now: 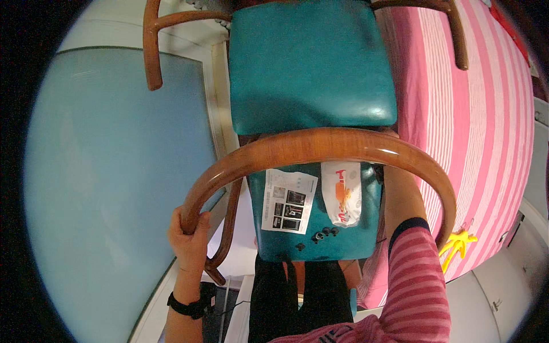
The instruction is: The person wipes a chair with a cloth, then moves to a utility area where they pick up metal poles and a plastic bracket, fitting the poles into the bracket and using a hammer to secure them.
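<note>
Seen from above, a person's left hand (189, 234) clenches the end of a wooden chair's curved top rail (320, 146). The right hand is hidden behind the rail, its grip impossible to tell. 2 items, a leaflet (289, 201) and a plastic bag (341, 193), lie on the teal seat (320, 243). A pink striped bed (474, 114) crowds the right side; a 2nd chair (311, 63) stands ahead.

Beside the pink striped bedspread (486, 114): a second wooden chair with teal cushion (309, 63), to the bedspread's left. Farther left, a pale blue glass tabletop (114, 171). At the bedspread's lower edge, a yellow plastic hanger (457, 243), with white furniture (492, 297) just below.
</note>
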